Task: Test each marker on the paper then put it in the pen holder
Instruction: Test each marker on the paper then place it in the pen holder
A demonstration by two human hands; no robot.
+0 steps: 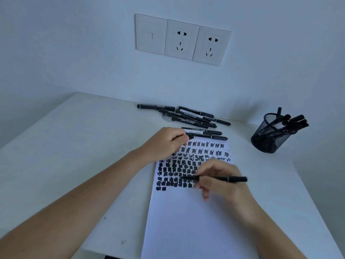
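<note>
A white sheet of paper [186, 221] lies on the table, its upper part covered with rows of black scribbles. My right hand [222, 182] grips a black marker [229, 178] lying almost level over the scribbled rows, its tip pointing left. My left hand [166, 142] rests at the paper's top left corner and pinches a small black piece, apparently the cap [190, 137]. A black mesh pen holder [268, 135] stands at the right with several markers in it.
A loose pile of black markers [192, 116] lies behind the paper near the wall, with a few more [209, 133] just above the paper's top edge. The white table [74, 146] ends at the wall, which carries sockets [183, 40].
</note>
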